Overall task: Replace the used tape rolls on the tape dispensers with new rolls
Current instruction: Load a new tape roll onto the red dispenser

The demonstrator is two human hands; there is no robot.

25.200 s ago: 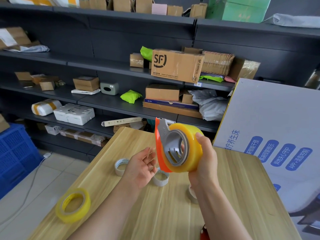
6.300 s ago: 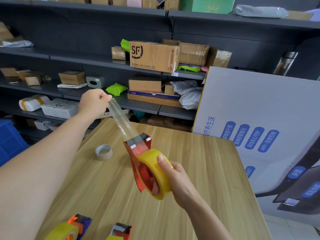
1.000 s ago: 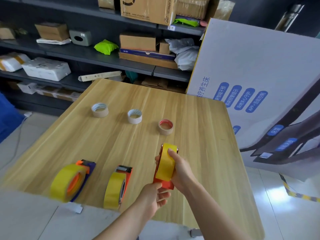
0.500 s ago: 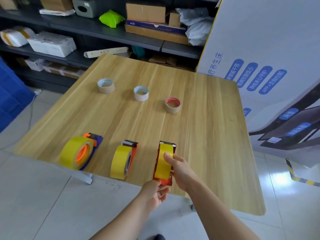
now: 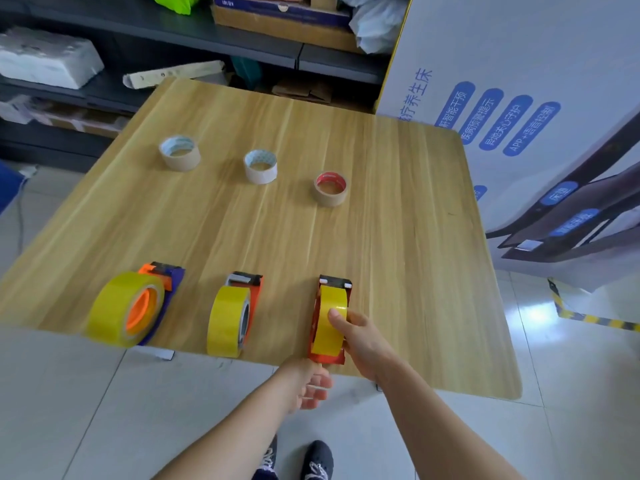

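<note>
Near edge crowded: left dispenser point(image 5: 130, 308), middle dispenser point(image 5: 230, 318), right dispenser point(image 5: 331, 296), narrow gaps between; right hand point(image 5: 360, 341) grips the right dispenser, left hand point(image 5: 308, 386) hangs just off the table point(image 5: 398, 254) edge before it. Far row, well apart, passable gaps: left core point(image 5: 179, 157), middle core point(image 5: 260, 171), right core point(image 5: 330, 194). Broad bare band of wood between the two rows, right strip open near to far; tall printed carton point(image 5: 519, 57) close by the far right corner, shelving point(image 5: 166, 27) behind the far edge.
</note>
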